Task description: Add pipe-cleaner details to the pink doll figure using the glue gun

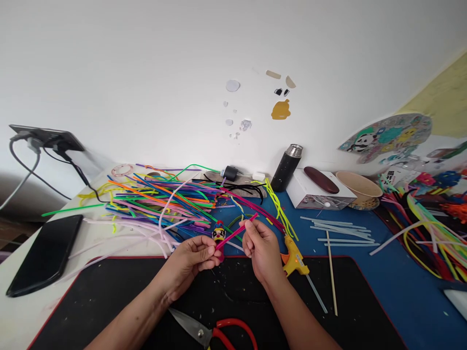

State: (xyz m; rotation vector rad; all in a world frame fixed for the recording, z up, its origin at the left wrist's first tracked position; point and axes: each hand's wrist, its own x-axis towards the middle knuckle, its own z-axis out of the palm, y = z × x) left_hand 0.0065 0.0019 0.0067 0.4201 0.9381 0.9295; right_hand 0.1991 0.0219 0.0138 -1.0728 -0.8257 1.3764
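My left hand is closed, pinching a small pipe-cleaner doll with a white and black face and a red and blue top. A magenta pipe cleaner slants up from the doll's lower part to my right hand. The thumb and fingers of that hand are closed on its far end. Both hands are above the black mat. Beside my right wrist lies a yellow glue gun with a glue stick in its back. Red-handled scissors rest on the mat below my hands.
Loose coloured pipe cleaners are heaped behind my left hand. To the right lie clear glue sticks and a wooden stick. A black thermos, a white box and a bowl stand by the wall. A black tablet-like object sits far left.
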